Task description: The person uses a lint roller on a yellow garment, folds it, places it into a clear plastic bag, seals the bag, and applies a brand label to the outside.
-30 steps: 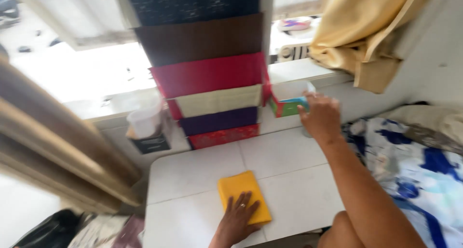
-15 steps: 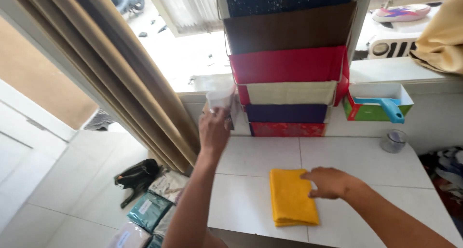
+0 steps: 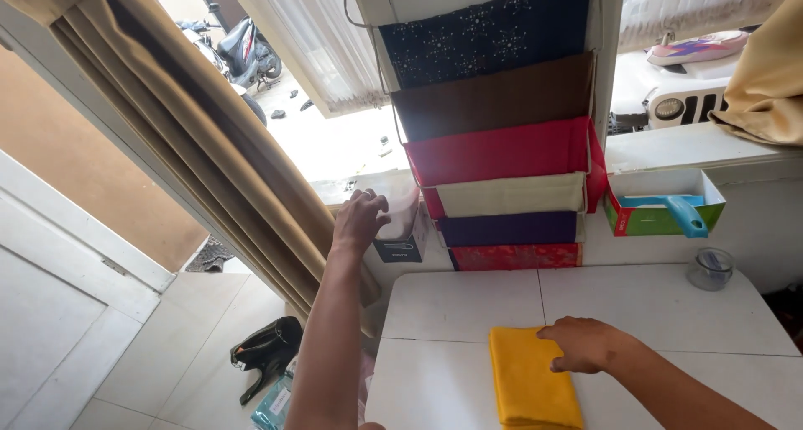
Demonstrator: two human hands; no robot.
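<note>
My left hand (image 3: pixel 360 219) reaches up to a clear plastic container (image 3: pixel 401 208) that sits on a small dark box (image 3: pixel 401 248) by the window sill; its fingers curl around the container's left side. My right hand (image 3: pixel 585 343) rests flat on the right edge of a folded yellow cloth (image 3: pixel 531 380) lying on the white table (image 3: pixel 652 309).
A stack of folded fabrics in navy, brown, red, cream and purple (image 3: pixel 502 158) hangs behind the table. A green box holding a blue-handled tool (image 3: pixel 665 211) and a small glass jar (image 3: pixel 709 268) stand at the right. A tan curtain (image 3: pixel 201 145) hangs left; a black bag (image 3: pixel 268 350) lies on the floor.
The view has risen and steadied. My left hand stays at the plastic container, my right hand stays on the yellow cloth.
</note>
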